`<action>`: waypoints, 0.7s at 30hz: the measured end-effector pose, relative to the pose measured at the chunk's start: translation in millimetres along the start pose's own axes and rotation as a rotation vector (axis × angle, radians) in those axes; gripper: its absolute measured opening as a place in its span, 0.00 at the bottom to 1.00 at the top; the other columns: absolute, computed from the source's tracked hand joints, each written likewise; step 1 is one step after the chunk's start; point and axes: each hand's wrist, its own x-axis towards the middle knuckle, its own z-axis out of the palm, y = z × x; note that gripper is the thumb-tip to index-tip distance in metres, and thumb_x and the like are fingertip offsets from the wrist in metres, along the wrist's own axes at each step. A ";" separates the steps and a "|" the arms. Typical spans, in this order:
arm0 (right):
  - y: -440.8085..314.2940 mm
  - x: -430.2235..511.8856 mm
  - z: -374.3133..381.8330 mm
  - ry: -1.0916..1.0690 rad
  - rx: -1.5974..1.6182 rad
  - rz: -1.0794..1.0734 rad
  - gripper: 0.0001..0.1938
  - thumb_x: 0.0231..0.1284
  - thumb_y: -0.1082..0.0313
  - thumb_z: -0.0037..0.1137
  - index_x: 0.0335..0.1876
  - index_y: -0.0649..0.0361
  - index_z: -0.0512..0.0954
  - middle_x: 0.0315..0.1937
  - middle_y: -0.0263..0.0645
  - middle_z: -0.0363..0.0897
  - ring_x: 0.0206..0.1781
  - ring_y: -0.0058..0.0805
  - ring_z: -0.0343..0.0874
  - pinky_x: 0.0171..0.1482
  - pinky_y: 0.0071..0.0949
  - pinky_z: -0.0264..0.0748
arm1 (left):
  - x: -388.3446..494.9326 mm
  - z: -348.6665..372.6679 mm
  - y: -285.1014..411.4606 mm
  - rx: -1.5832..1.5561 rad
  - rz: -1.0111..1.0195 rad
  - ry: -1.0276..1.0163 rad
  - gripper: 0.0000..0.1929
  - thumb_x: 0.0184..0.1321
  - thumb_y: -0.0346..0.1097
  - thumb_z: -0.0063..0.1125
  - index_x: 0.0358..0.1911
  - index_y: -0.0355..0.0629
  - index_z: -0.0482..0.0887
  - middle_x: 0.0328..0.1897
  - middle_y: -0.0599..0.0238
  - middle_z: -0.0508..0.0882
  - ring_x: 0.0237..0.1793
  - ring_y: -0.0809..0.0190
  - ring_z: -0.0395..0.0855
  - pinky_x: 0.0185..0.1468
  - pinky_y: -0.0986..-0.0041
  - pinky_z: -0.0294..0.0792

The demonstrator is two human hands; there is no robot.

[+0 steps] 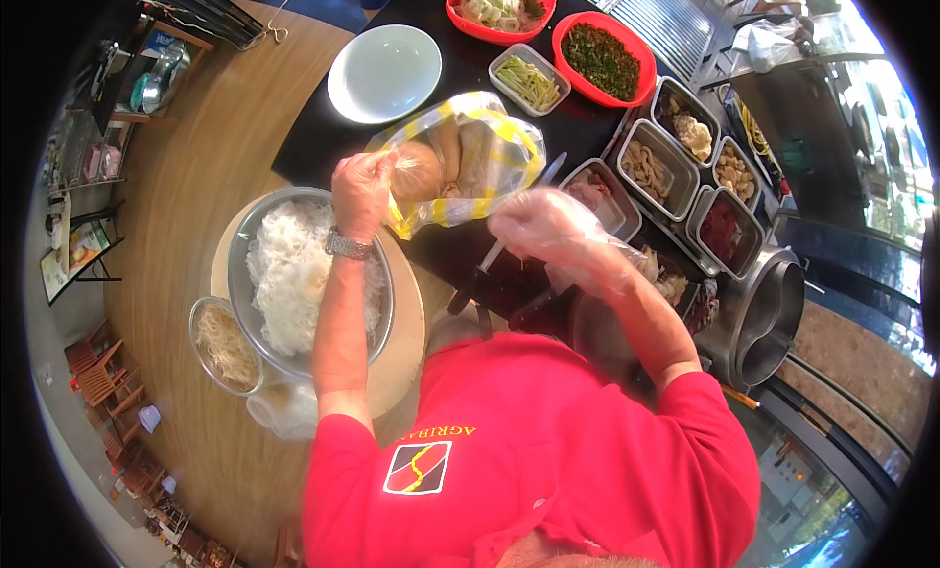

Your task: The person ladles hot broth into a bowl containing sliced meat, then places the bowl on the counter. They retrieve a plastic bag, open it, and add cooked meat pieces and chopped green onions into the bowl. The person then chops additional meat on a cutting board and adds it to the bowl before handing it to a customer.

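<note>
My left hand (pixel 360 193), with a metal-banded watch on its wrist, pinches the near-left edge of a clear plastic bag with yellow stripes (pixel 507 153). Inside the bag lie a round tan item (pixel 416 170) in clear wrap and paler pieces that I cannot identify. My right hand (pixel 543 223) wears a clear plastic glove and is blurred. It is just right of the bag, over a knife (pixel 485 263) with a black handle. Whether its curled fingers hold anything cannot be told. Below my left hand stands a metal bowl (pixel 239 274) of white rice noodles (pixel 294 281).
A white plate (pixel 385 72) lies beyond the bag. Red baskets of sliced onion (pixel 492 10) and chopped herbs (pixel 598 61) flank a tub of green stalks (pixel 529 83). Metal trays of meat (pixel 653 168) stand right, before a steel pot (pixel 764 318). A smaller bowl of noodles (pixel 228 348) is left.
</note>
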 end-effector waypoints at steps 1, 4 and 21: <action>-12.9 15.5 1.4 0.101 -0.023 -0.205 0.15 0.65 0.57 0.63 0.32 0.63 0.84 0.25 0.48 0.82 0.31 0.45 0.83 0.41 0.39 0.80 | 0.9 -0.3 -0.6 -0.008 -0.001 -0.001 0.09 0.64 0.38 0.74 0.37 0.41 0.93 0.38 0.59 0.92 0.40 0.53 0.88 0.47 0.64 0.78; -36.4 74.6 29.3 0.347 0.019 -0.575 0.12 0.59 0.61 0.67 0.34 0.63 0.84 0.27 0.46 0.82 0.31 0.43 0.83 0.39 0.40 0.80 | 1.2 -1.1 -0.7 0.012 0.008 0.018 0.05 0.62 0.34 0.72 0.35 0.41 0.93 0.36 0.58 0.91 0.39 0.50 0.87 0.48 0.60 0.77; -8.5 184.2 87.6 0.301 -0.176 -0.502 0.08 0.61 0.60 0.66 0.39 0.53 0.89 0.35 0.44 0.88 0.38 0.40 0.88 0.42 0.40 0.82 | 18.3 -8.6 -21.9 -0.104 0.108 -0.310 0.31 0.49 0.36 0.82 0.62 0.47 0.87 0.57 0.62 0.87 0.58 0.53 0.82 0.66 0.62 0.72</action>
